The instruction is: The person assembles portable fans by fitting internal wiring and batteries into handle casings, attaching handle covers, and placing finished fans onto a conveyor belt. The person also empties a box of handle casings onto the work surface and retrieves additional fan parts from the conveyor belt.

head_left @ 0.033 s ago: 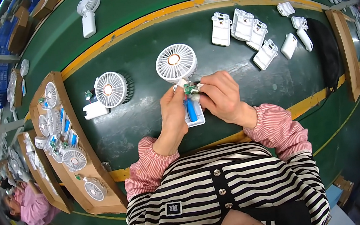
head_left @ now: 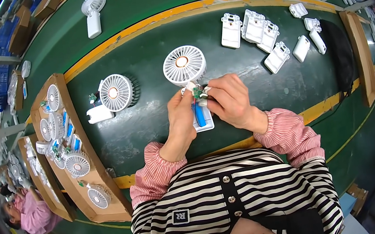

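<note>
Fan (head_left: 184, 65), round, with radiating ribs of white plastic and a coppery ring at its hub, lies on the smooth green table (head_left: 139, 50), just beyond the fingertips. Right hand (head_left: 231, 100) and left hand (head_left: 181, 115) face each other, thumbs and forefingers pinching at opposite edges of the board. Glossy white shell (head_left: 208, 125) lies between them. Over it sits a blue, cylindrical battery (head_left: 200, 116), then the small green board (head_left: 197, 92).
</note>
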### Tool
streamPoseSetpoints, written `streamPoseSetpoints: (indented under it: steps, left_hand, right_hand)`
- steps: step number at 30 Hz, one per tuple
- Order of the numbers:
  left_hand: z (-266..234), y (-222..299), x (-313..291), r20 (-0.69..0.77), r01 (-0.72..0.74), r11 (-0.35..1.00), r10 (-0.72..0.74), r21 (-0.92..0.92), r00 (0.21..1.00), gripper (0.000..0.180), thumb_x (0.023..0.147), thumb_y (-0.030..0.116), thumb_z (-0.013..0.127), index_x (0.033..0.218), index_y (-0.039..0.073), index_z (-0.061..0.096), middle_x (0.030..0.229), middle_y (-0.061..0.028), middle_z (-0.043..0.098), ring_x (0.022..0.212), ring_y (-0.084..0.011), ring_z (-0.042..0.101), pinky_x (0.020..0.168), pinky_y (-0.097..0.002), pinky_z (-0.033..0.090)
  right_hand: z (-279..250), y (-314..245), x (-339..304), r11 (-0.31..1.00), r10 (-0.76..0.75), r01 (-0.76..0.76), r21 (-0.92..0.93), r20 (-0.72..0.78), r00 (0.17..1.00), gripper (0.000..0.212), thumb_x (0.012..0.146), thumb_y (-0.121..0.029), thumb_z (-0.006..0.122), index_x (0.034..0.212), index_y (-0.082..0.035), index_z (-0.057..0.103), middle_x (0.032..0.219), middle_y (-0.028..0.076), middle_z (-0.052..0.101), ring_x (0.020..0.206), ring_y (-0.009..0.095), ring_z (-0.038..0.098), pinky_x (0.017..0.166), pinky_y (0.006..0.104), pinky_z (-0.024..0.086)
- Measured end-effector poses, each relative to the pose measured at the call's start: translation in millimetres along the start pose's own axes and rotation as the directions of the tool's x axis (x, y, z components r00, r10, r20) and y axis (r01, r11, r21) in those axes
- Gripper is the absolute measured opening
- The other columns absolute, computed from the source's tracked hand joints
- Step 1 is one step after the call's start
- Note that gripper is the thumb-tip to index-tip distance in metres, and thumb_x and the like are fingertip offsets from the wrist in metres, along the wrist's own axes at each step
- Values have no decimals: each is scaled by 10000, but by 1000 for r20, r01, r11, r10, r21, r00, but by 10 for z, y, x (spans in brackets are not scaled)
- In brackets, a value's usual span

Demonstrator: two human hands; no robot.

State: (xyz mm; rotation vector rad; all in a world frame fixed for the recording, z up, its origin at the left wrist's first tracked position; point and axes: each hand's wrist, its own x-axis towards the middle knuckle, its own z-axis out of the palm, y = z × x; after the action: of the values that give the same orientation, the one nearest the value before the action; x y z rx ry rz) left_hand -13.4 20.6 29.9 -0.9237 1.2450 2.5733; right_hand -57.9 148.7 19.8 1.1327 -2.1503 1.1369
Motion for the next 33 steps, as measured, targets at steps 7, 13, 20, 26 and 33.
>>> streamPoseSetpoints:
  steps: [7, 13, 20, 26, 33]
  left_hand:
    - [-60, -72, 60, -22, -54, 998, 55, 34, 998, 203, 902, 154, 420, 909, 10, 562, 773, -19, 572, 651, -67, 523, 569, -207, 430]
    - [26, 18, -42, 53, 10, 999, -9, -30, 999, 206, 896, 142, 394, 919, 11, 551, 789, -20, 565, 667, -68, 517, 582, -209, 429]
    - [-26, -84, 31, 16, -53, 998, 53, 18, 998, 219, 899, 150, 390, 933, 3, 548, 816, -21, 564, 691, -66, 518, 584, -213, 430]
    - [-6, -66, 14, 43, -44, 999, 45, -14, 998, 223, 902, 159, 402, 954, 2, 551, 823, -18, 564, 708, -66, 517, 599, -212, 428]
    - [-27, -107, 20, 53, -64, 997, 66, -35, 996, 213, 895, 181, 444, 939, 3, 553, 828, -25, 569, 728, -72, 535, 625, -211, 439]
  right_hand:
    - [-13, -52, 59, 999, 43, -44, 23, 45, 998, 243, 573, -2, 653, 794, 8, 553, 825, 93, 551, 698, 238, 536, 636, 347, 398]
    - [14, -14, -24, 999, 29, -30, -18, -21, 999, 226, 582, -3, 647, 788, 8, 556, 820, 96, 557, 704, 237, 540, 674, 350, 409]
    - [-7, -74, 34, 998, 47, -47, -31, 14, 999, 217, 593, -36, 661, 781, -3, 558, 819, 88, 559, 700, 228, 540, 712, 379, 411]
    - [4, -52, -32, 997, 41, -42, -62, -15, 999, 210, 593, -32, 659, 775, -9, 557, 814, 78, 557, 696, 217, 541, 751, 392, 407]
    - [-29, -107, 16, 993, 117, -117, -15, 46, 992, 222, 590, -29, 640, 790, -8, 546, 849, 71, 543, 719, 210, 533, 827, 423, 360]
